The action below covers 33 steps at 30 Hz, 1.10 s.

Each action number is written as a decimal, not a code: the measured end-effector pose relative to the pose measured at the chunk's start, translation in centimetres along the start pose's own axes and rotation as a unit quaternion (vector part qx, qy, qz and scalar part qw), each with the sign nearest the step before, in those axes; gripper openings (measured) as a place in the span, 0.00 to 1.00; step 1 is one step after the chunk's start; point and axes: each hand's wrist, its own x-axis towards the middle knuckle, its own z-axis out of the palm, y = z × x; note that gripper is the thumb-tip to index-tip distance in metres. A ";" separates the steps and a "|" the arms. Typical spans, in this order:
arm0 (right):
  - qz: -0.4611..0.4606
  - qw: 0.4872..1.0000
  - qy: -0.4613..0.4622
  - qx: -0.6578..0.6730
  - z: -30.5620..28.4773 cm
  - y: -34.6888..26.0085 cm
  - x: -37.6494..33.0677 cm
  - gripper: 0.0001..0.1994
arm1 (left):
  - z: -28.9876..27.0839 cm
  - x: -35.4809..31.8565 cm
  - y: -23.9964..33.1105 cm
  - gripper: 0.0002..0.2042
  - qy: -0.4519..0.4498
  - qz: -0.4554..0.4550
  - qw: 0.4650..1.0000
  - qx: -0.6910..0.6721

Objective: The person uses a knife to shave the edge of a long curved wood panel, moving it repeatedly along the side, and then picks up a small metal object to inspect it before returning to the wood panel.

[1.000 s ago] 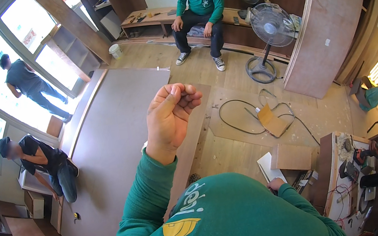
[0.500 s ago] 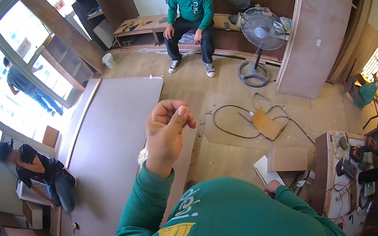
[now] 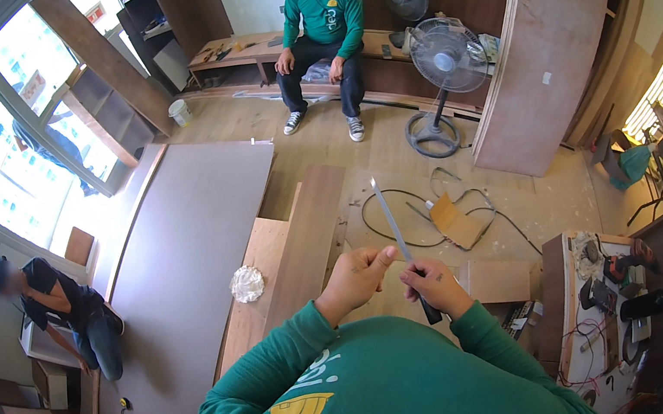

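Observation:
My right hand (image 3: 439,284) is closed round the black handle of a long, narrow-bladed knife (image 3: 394,223), held upright with its tip pointing away from me. Close beside the base of the blade is my left hand (image 3: 359,280), its thumb and fingers pinched together. Whatever it may hold is too small to make out, and I cannot tell whether it touches the blade. Left of my hands, a round, whitish crumpled bundle (image 3: 247,283) lies on a light wooden board (image 3: 234,333), next to a brown plank (image 3: 304,251).
A large grey-brown panel (image 3: 178,233) covers the floor to the left; a person (image 3: 72,307) crouches at its edge. Another person (image 3: 323,24) sits ahead near a standing fan (image 3: 445,65). A cable (image 3: 379,230) loops around a cardboard piece (image 3: 455,221). Tools crowd a bench (image 3: 583,323) at right.
My right hand has come up from beside my body, bringing the knife into view. My left hand has dropped toward it, still pinched. The view has shifted slightly.

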 end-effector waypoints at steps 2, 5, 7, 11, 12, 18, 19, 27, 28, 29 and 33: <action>-0.047 0.999 0.009 0.024 1.4 -3.0 -0.5 0.07 | 0.3 0.0 -0.3 0.17 0.004 0.042 0.998 0.050; -0.096 0.995 0.024 -0.017 2.0 -4.5 -0.5 0.07 | 0.7 0.3 -1.6 0.14 0.041 0.123 0.990 0.061; -0.137 0.988 0.028 -0.066 2.0 -4.8 -0.5 0.07 | 0.5 0.2 -1.9 0.12 0.043 0.106 0.992 0.050; -0.205 0.964 0.064 -0.159 1.8 -4.1 -0.1 0.07 | 0.6 -0.1 -1.7 0.10 0.023 0.069 0.996 0.050; -0.208 0.962 0.066 -0.165 1.8 -4.2 -0.2 0.07 | 0.4 -0.3 -1.3 0.09 0.014 0.059 0.997 0.058; -0.257 0.932 0.079 -0.244 1.6 -5.9 -1.2 0.06 | 0.8 -0.4 -1.3 0.08 -0.006 0.043 0.997 0.060; -0.262 0.929 0.079 -0.249 1.5 -5.8 -1.2 0.06 | 0.9 -0.3 -1.2 0.08 -0.010 0.042 0.997 0.061; -0.266 0.924 0.085 -0.262 0.9 -6.1 -1.7 0.06 | 1.4 -0.1 -0.8 0.08 -0.002 0.088 0.988 0.129; -0.263 0.926 0.089 -0.257 1.0 -6.3 -1.9 0.05 | 1.5 -0.1 -0.7 0.08 0.003 0.091 0.986 0.137; -0.260 0.927 0.093 -0.252 1.0 -6.4 -1.9 0.05 | 1.7 -0.1 -0.8 0.09 0.008 0.093 0.989 0.117; -0.291 0.923 0.118 -0.222 0.9 -5.7 -1.4 0.04 | 1.9 -0.3 -0.7 0.13 -0.002 0.093 0.994 0.064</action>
